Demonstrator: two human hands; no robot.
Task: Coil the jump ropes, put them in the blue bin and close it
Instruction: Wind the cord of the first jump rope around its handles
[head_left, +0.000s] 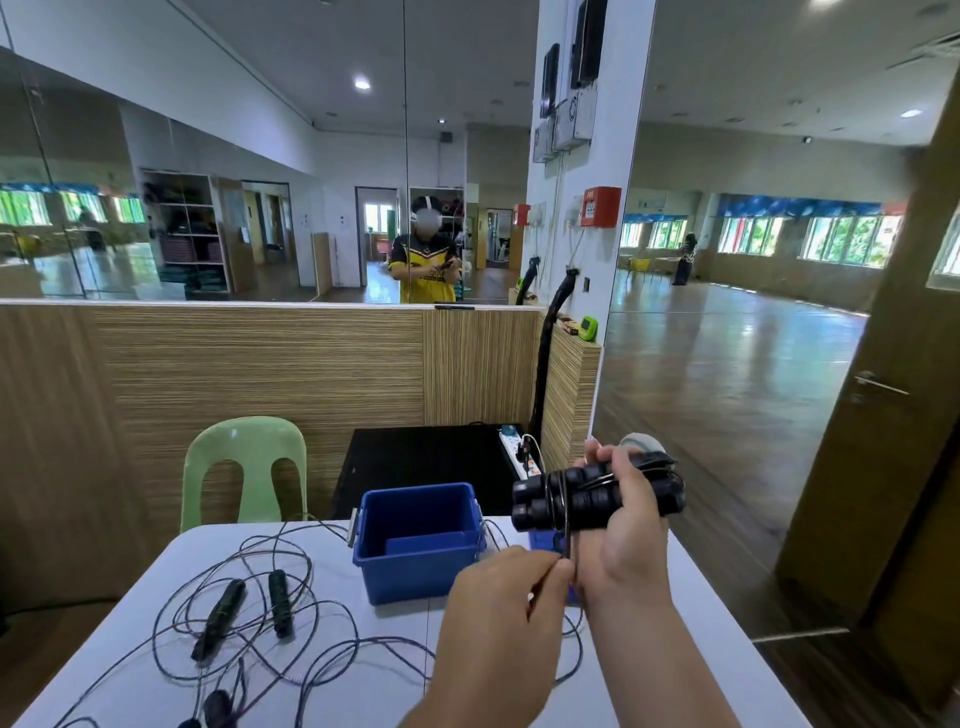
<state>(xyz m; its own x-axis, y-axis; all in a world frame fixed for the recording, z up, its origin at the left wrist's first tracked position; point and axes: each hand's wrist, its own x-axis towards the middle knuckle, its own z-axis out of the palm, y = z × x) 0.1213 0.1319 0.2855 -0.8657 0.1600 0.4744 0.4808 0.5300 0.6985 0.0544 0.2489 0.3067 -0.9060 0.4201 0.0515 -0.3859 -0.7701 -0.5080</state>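
Aloft, ribbed black handles (582, 501), wiry cord (567, 538).

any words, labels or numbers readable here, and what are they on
No text reads clearly.
Red alarm box on the pillar: white lettering, too blurred.
Yellow jersey in the mirror: print too small.
Green device on the ledge: display unreadable.
Blue bin: no label showing.

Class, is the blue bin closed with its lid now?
No, the blue bin stands open, its inner walls and floor in plain sight.
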